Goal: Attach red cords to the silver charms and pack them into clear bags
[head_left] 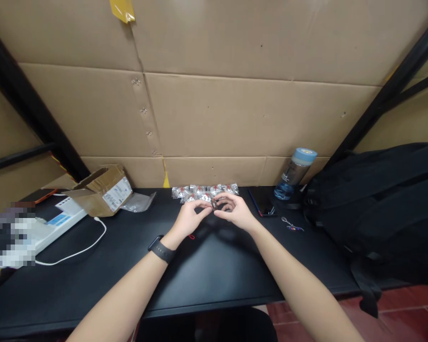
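Both of my hands meet above the black table (214,266), near its middle. Between their fingertips is a small dark round object (214,204), too small to identify. My left hand (190,217), with a dark watch on its wrist, pinches it from the left. My right hand (235,211) holds it from the right, thumb and fingers curled round it. Just behind the hands lie several small clear packets (199,190) with red marks, partly hidden by my fingers. A bit of red cord (191,236) shows beside my left hand.
An open cardboard box (109,192), a plastic bag (139,202), a white power strip (59,230) and a cable are left. A phone (264,204), a keychain (292,227), a blue-lidded bottle (294,173) and a black backpack (385,209) are right. Cardboard (214,114) stands behind.
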